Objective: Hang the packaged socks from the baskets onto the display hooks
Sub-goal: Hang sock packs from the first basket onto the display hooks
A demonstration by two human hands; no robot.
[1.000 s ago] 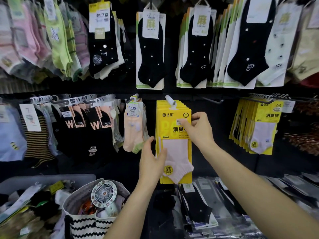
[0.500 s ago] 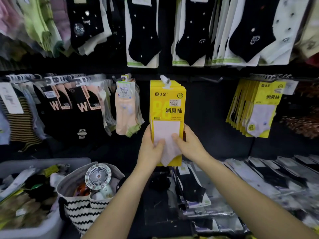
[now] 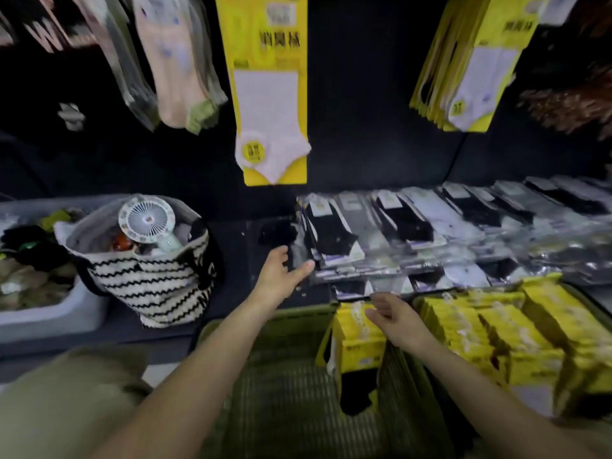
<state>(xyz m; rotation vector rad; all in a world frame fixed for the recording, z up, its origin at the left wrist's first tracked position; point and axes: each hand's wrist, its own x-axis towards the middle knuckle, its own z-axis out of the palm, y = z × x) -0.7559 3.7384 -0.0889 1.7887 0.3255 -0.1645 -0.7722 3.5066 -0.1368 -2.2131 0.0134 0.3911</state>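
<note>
Right grip (image 3: 397,321) spread, fingertips at the yellow sock packs (image 3: 359,346) standing in the green basket (image 3: 298,316); left grip (image 3: 280,278) loose, empty. Packs sit tight, so a careless pinch could drag several up together.

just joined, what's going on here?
A person is stocking a sock display. Hung packs of yellow-carded socks already fill a spot on the wall above. The right hand reaches into the green basket and touches the tops of the basket packs, with no clear grip yet. The left hand hovers open near the table, holding nothing. Spare packs sit further right.
</note>
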